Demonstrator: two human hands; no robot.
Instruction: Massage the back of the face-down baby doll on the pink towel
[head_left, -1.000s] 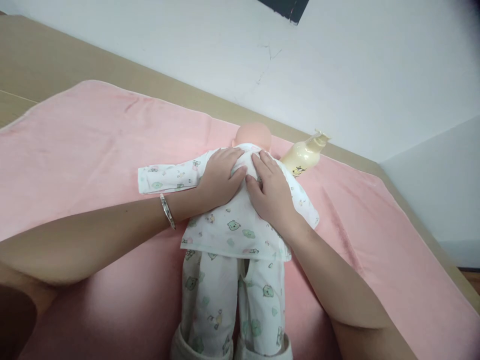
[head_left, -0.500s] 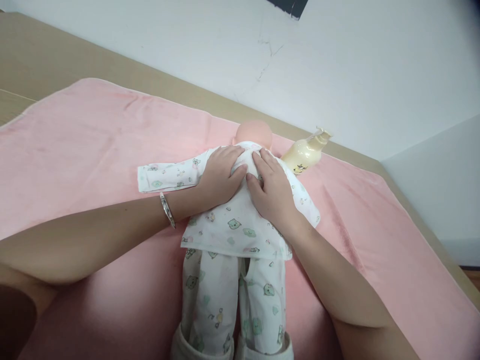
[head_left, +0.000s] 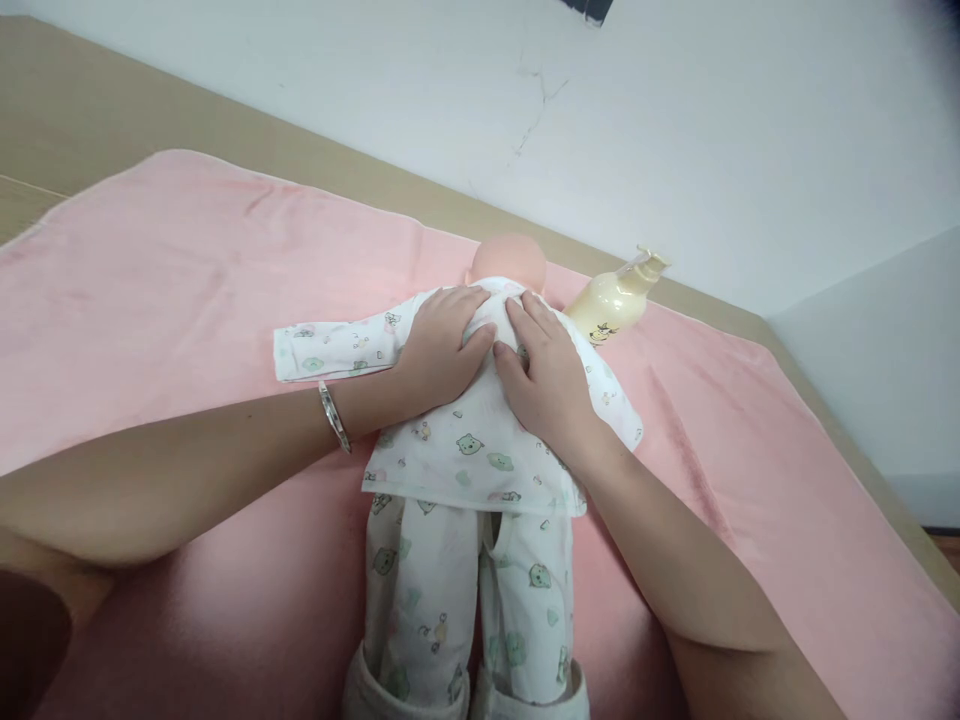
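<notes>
Doll (head_left: 480,465) lies mid-frame, head toward the top, legs running off the bottom edge; back looks to be up, face out of sight. Printed white shirt (head_left: 487,425) covers the torso, matching pants (head_left: 439,570) below, one sleeve (head_left: 337,350) stretched toward frame left. My left hand (head_left: 446,345) is open, palm down on the upper back left of centre; my right hand (head_left: 546,375) is open and flat too, right of centre, thumbs near each other. Neither grips anything.

Change: next to nothing. Everything slides slightly up the frame and the dark patch (head_left: 594,8) at the top edge is more cut off, so I read it as my head tipping down. Hands keep the same spots on the shirt, cloth looks the same. Meaning, my judgement: same two-handed contact, no new step; pressure can't be told.

Further out: pump bottle (head_left: 611,302) right of the head (head_left: 508,262), slanting in view; pink blanket (head_left: 225,270) underneath; tan surface (head_left: 82,90) upper left; wall (head_left: 375,80) across the top.
</notes>
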